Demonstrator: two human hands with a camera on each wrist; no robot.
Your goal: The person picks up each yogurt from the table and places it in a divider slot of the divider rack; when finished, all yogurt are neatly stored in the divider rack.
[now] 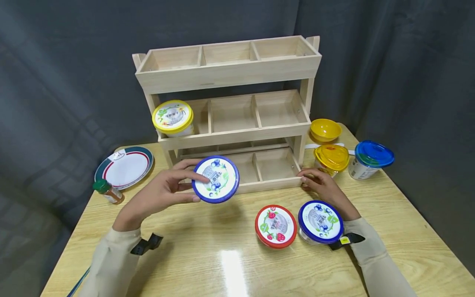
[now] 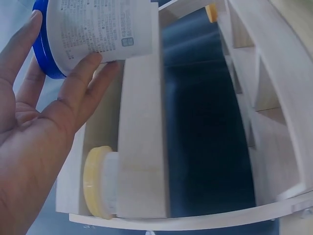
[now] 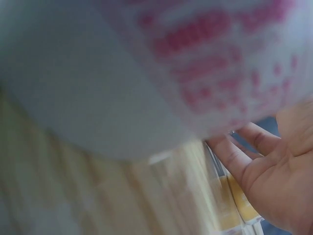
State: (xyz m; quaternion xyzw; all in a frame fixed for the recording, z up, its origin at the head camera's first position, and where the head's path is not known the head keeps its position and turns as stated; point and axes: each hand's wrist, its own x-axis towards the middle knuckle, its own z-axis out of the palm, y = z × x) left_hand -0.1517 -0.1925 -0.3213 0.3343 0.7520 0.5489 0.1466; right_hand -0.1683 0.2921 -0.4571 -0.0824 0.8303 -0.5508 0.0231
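Observation:
My left hand (image 1: 163, 189) holds a tub with a blue lid (image 1: 216, 179) and blueberry pictures, fingers and thumb around its side, in front of the rack's lowest tier. In the left wrist view the same tub (image 2: 98, 34) shows its printed white side. At the lower right corner of the wooden tiered rack (image 1: 230, 136), my right hand (image 1: 326, 189) touches the end of the bottom tier with its fingertips. A yellow-lidded tub (image 1: 172, 117) sits in the middle tier's left compartment. Near my right wrist stand a red-lidded strawberry tub (image 1: 276, 227) and another blue-lidded tub (image 1: 320, 222).
Right of the rack are a yellow bowl (image 1: 325, 130), a yellow-lidded container (image 1: 331, 157) and a blue-lidded container (image 1: 371, 159). A rimmed plate (image 1: 126, 167) and a green-capped spice jar (image 1: 108, 191) lie left. Dark curtains (image 1: 222, 20) hang behind the table.

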